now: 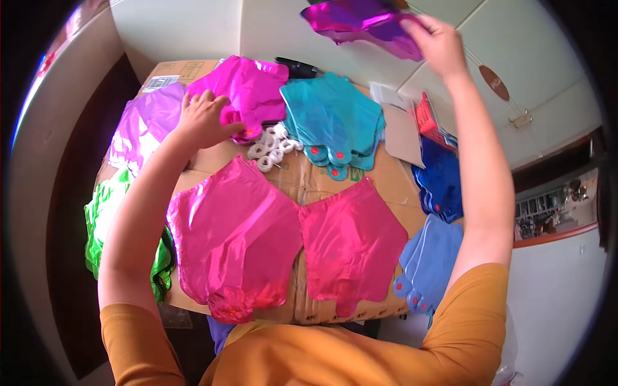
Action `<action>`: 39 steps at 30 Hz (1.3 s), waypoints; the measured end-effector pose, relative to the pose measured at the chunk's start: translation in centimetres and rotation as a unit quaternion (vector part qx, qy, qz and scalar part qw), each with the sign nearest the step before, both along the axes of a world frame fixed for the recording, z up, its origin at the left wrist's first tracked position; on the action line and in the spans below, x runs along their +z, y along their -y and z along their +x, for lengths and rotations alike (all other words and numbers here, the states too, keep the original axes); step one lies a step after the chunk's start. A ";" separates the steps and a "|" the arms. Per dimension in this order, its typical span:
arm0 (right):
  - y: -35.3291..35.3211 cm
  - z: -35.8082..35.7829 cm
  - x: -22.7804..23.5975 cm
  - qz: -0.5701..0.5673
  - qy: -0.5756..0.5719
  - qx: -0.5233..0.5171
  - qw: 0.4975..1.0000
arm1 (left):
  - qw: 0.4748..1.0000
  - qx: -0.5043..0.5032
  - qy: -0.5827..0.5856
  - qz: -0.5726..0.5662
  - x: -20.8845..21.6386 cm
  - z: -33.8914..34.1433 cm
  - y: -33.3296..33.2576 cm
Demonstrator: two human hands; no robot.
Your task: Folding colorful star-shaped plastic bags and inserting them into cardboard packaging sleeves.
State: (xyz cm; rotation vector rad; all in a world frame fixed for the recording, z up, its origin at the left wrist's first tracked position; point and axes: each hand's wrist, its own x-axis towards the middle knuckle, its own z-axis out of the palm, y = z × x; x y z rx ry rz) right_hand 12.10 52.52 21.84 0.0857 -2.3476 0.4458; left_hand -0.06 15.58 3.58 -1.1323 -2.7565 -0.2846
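Note:
My right hand is raised at the top right. Between its thumb and fingers it pinches a shiny purple-magenta foil balloon, uninflated and flat. My left hand reaches over the back left, fingers apart. It is at the edge of a pile of magenta foil balloons; whether it touches them I cannot tell. Close to its thumb lies a cluster of white ribbon rolls. Nearest me are two piles of flat hot-pink foil balloons, a larger one on the left and a smaller one on the right.
Flattened cardboard covers the table. Around it lie teal balloons, lilac balloons, green balloons, dark blue balloons and light blue balloons. A red basket stands at the right, before pale cabinet doors.

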 end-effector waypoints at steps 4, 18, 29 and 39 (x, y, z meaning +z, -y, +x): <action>4.0 5.5 -7.9 0.053 0.058 0.051 0.996 | 0.957 -0.237 -0.026 0.165 1.0 3.4 -3.8; 4.0 7.4 -19.4 -0.109 0.111 0.039 0.987 | 0.881 -0.441 -0.049 0.164 -3.8 7.8 -13.3; 4.0 7.8 -19.4 -0.129 0.158 0.112 0.973 | 0.904 -0.303 0.218 0.209 -2.7 7.4 -14.8; 3.1 7.6 -19.2 -0.268 0.272 0.147 0.912 | 0.912 -0.243 0.208 0.256 -2.3 8.4 -15.9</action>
